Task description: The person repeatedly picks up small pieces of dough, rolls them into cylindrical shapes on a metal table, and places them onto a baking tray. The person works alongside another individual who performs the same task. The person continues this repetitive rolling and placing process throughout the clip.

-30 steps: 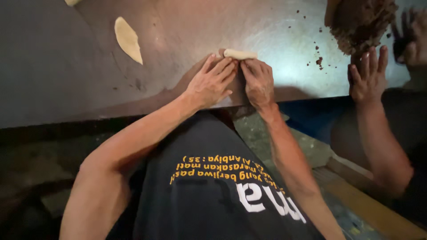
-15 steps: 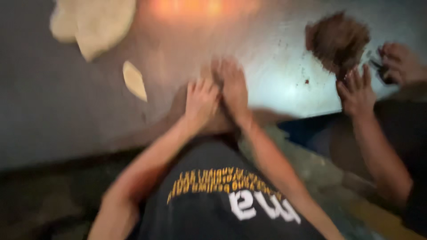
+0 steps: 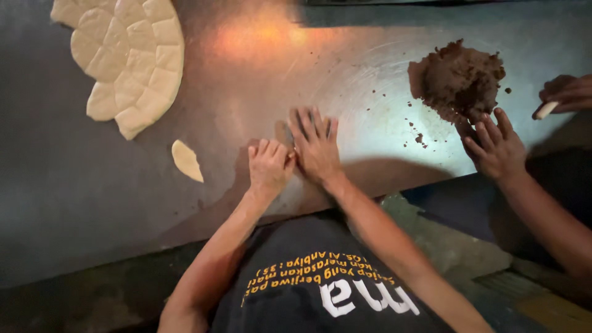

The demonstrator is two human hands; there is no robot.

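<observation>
Both my hands rest side by side on a grey metal table [image 3: 382, 129]. My left hand [image 3: 268, 166] has its fingers curled, knuckles up, pressed against the table. Touching its right side is my right hand [image 3: 316, 145], lying flat with the fingers spread and pointing away from me. Whatever is under the two hands is hidden. A small pale dough piece [image 3: 186, 160] lies on the table just left of my left hand.
A large round dough sheet [image 3: 117, 55], cut into small pieces, lies at the far left. A mound of brown filling [image 3: 459, 77] sits at the right, where another person's hand [image 3: 493, 148] touches it; their other hand [image 3: 564, 92] holds a pale dough roll [image 3: 546, 110].
The small dough roll seen at my fingertips one second ago is now hidden under my hands. My right hand has flattened out. The view has shifted, showing the large dough sheet.
</observation>
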